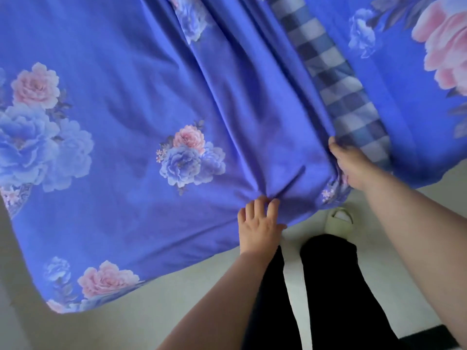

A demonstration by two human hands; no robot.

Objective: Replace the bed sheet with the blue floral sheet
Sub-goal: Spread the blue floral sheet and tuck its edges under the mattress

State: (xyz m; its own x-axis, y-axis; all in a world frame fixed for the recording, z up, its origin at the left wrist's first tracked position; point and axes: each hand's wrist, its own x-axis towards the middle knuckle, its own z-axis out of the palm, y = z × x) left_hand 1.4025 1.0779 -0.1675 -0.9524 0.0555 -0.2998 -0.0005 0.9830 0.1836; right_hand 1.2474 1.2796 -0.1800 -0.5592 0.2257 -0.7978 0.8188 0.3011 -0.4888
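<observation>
The blue floral sheet (126, 122) covers most of the bed, with pink and pale blue flowers printed on it. A gap in it shows a strip of blue-and-white checked fabric (336, 79) underneath. My left hand (260, 221) grips a bunched fold of the floral sheet at the bed's near edge, and creases run out from the fingers. My right hand (351, 165) holds the sheet's edge beside the checked strip, with its fingers tucked under the cloth.
A pale floor (177, 299) lies in front of the bed. My legs in black trousers (328, 286) stand close to the bed's edge, with a light slipper (338, 221) on one foot. The sheet's left corner (58, 299) hangs over the bed.
</observation>
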